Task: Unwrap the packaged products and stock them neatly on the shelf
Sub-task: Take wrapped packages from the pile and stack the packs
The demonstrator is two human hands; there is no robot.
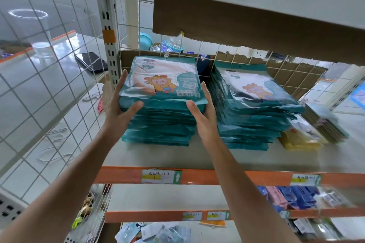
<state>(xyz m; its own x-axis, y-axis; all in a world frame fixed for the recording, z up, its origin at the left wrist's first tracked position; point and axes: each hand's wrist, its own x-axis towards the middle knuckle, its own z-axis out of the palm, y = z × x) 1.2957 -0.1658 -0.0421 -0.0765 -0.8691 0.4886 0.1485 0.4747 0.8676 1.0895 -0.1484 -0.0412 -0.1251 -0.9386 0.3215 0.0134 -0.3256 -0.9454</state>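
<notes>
- pressing the teal packet stack [164, 124] from both sides with left hand [118, 110] and right hand [204, 118], fingers straight, not curled
- parked near the shelf [158, 157] left edge, second stack [250, 118] just beside

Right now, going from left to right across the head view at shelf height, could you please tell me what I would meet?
Clear plastic cup → black flat phone → left hand → teal stack of cartoon-printed packets → right hand → second teal packet stack → yellow flat packet → small stack of thin grey packets.
</notes>
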